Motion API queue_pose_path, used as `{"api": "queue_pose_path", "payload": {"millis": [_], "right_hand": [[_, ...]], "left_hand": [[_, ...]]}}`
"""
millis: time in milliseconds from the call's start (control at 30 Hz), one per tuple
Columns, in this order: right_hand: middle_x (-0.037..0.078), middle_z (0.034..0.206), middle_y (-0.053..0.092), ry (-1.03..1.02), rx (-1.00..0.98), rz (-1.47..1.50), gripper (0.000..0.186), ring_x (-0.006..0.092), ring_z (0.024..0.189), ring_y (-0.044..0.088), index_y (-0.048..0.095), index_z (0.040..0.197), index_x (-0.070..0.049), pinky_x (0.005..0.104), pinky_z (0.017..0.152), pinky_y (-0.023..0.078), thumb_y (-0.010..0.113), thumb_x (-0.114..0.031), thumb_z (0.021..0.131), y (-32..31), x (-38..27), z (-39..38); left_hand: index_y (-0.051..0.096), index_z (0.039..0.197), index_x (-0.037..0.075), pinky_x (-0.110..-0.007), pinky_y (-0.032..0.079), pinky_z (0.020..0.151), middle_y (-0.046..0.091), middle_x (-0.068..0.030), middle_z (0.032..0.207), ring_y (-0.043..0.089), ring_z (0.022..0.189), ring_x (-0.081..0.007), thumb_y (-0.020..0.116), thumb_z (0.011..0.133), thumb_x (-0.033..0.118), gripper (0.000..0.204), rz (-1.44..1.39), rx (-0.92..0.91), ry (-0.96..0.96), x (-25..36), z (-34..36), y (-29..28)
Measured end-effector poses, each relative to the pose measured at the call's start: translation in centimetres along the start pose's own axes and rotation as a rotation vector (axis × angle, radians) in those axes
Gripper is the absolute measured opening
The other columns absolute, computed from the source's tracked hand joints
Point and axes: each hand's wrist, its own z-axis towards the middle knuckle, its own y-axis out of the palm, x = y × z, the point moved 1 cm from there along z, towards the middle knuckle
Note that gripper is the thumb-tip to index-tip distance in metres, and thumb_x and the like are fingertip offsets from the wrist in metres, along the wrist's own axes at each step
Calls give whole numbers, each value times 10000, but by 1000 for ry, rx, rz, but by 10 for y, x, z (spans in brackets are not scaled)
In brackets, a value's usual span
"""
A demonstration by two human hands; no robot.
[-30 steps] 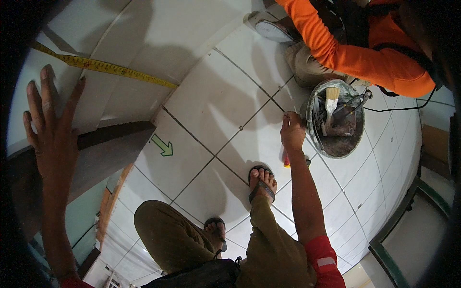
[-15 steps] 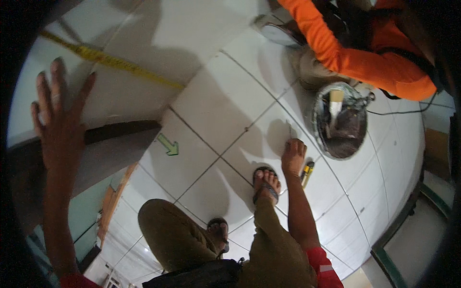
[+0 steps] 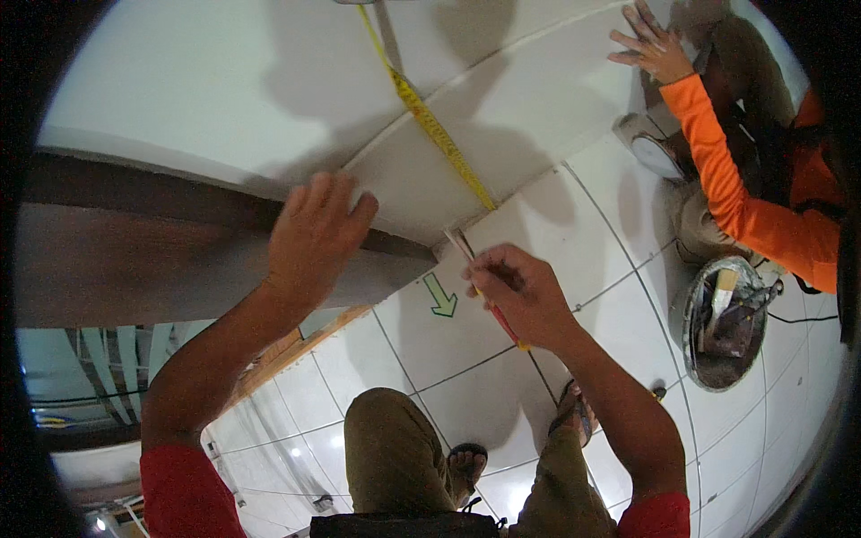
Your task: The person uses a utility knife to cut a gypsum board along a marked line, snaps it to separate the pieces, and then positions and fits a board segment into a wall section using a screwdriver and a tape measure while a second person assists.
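Note:
My right hand (image 3: pixel 525 291) is closed around a slim screwdriver-like tool (image 3: pixel 505 325) with a red and yellow handle. Its blurred metal end points at the corner where the wall meets the floor. My left hand (image 3: pixel 316 238) is by the dark wooden trim (image 3: pixel 152 193) and the white wall, fingers extended and thumb apart, holding nothing; whether it touches the surface I cannot tell. Between wall and floor edge stretches a yellow tape measure (image 3: pixel 439 139), beyond both hands. On the tiles below my right hand is a green arrow sticker (image 3: pixel 440 296).
At the right, a co-worker in an orange sleeve (image 3: pixel 717 161) spreads a hand (image 3: pixel 659 54) near the wall. A dirty bucket (image 3: pixel 689 345) holds a paintbrush (image 3: pixel 722 291). My right forearm mostly hides a yellow and black utility knife (image 3: pixel 659 393). A cable (image 3: pixel 803 319) crosses the floor.
My right hand has lifted the tool from the floor and carried it left to the wall corner. My view has turned left. The co-worker's hand now shows by the wall.

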Motion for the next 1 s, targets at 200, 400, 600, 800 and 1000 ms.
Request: {"api": "queue_pose_path", "payload": {"millis": [200, 400, 600, 800, 1000], "right_hand": [[90, 1048, 699, -60, 52, 394, 102, 156, 894, 676, 615, 1100, -42, 297, 769, 563, 618, -134, 1057, 51, -20, 64], [108, 1098, 704, -189, 288, 760, 181, 144, 869, 668, 569, 1161, 1, 302, 768, 571, 599, -152, 1070, 91, -2, 79], [140, 1218, 677, -113, 229, 855, 104, 203, 1088, 653, 561, 1152, -54, 327, 913, 564, 586, -114, 1071, 112, 8, 71], [158, 1339, 638, -161, 196, 855, 125, 250, 1177, 651, 552, 1158, -53, 386, 980, 570, 580, -145, 1077, 90, -9, 78], [187, 1241, 685, -116, 126, 837, 150, 322, 1142, 689, 564, 1180, -35, 481, 992, 589, 555, -150, 1084, 49, -28, 96]], "left_hand": [[605, 1088, 23, -439, 525, 911, 606, -143, 1085, 594, 1054, -323, 662, 842, 95, 263, -184, -6, -71, -2, 0, 6], [653, 1151, 2, -522, 495, 955, 569, -261, 1082, 551, 1088, -423, 726, 855, 295, 423, -416, 41, -288, 29, -4, -14], [703, 1221, 46, -595, 402, 1081, 500, -298, 1187, 450, 1234, -484, 710, 903, 355, 444, -461, -4, -268, 42, -10, -13], [724, 1081, 16, -653, 335, 1118, 437, -352, 1325, 367, 1303, -545, 694, 942, 287, 306, -388, -67, -241, 45, -14, -3], [698, 1058, -4, -670, 315, 1119, 391, -385, 1394, 390, 1304, -556, 681, 963, 283, 303, -431, -44, -239, 49, -10, -4]]}}
